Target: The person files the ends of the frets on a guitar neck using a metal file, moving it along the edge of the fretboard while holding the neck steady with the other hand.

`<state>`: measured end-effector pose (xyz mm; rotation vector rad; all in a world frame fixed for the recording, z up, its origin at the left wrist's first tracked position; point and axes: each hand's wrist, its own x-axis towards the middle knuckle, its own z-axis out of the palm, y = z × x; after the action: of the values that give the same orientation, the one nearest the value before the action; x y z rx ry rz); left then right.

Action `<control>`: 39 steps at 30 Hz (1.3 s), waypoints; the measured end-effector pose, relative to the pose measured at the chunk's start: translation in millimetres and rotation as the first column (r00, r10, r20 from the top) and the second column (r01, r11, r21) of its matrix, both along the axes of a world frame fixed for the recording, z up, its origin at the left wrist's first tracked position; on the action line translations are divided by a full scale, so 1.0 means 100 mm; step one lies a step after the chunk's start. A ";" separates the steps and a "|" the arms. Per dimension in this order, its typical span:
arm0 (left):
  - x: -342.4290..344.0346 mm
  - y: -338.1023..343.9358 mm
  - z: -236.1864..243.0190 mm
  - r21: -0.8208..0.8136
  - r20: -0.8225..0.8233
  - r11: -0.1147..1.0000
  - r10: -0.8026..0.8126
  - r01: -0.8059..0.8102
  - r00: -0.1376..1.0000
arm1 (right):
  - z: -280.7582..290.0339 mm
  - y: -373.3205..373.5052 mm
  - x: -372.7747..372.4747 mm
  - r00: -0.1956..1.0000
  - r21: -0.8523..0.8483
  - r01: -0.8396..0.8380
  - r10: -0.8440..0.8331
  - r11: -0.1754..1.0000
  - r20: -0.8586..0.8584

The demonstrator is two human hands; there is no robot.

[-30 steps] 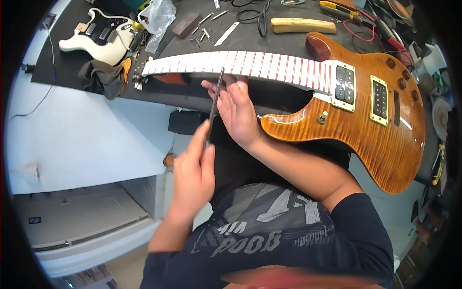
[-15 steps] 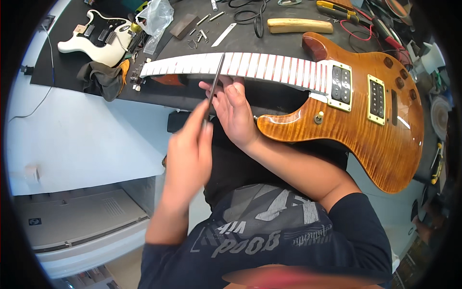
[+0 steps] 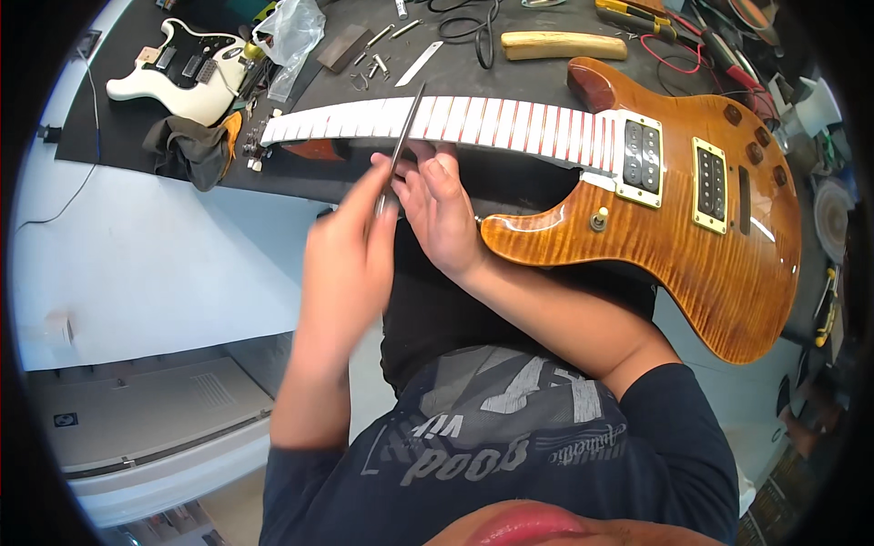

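Note:
An amber flame-top electric guitar (image 3: 674,282) lies with its body to the right and its neck reaching left. White tape strips (image 3: 496,123) cover the fretboard between reddish frets. My left hand (image 3: 344,250), slightly blurred, is closed around a thin dark file (image 3: 401,150). The file slants across the near edge of the neck, its tip over the taped fretboard. My right hand (image 3: 443,214) is palm up at the neck's near side, its fingers reaching beneath and partly hidden by it. Its thumb points up beside the edge, and other fingertips lie close to the file.
A white guitar body (image 3: 146,86) and dark cloth (image 3: 188,150) lie at the left of the dark bench. Behind the neck are a metal ruler (image 3: 420,64), a small block (image 3: 346,48), a pale wooden bar (image 3: 564,45) and cables (image 3: 482,36). Tools crowd the far right.
My left hand and the file have slid slightly away from me, so the tip reaches farther over the neck. My right hand and the guitar stay nearly in place; the view shifts slightly.

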<state>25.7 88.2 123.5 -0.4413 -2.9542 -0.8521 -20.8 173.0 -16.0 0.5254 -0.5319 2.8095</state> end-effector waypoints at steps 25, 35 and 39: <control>0.59 -0.37 -0.40 0.011 -0.031 0.998 0.059 -0.059 0.998 | 0.00 -0.06 0.04 0.998 0.095 -0.051 0.047 0.994 0.047; 0.05 -0.16 -0.40 0.089 -0.134 0.991 -0.085 0.098 0.987 | -0.04 0.05 -0.01 1.000 0.043 -0.026 0.026 0.999 0.013; 0.52 -0.38 -0.45 0.043 -0.038 0.999 0.026 -0.024 0.999 | 0.03 -0.02 -0.02 0.999 0.077 0.029 -0.028 0.997 -0.023</control>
<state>77.7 49.9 78.5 -0.4134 -2.8942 -0.8916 -22.7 171.3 -12.8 0.5585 -0.6412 2.7620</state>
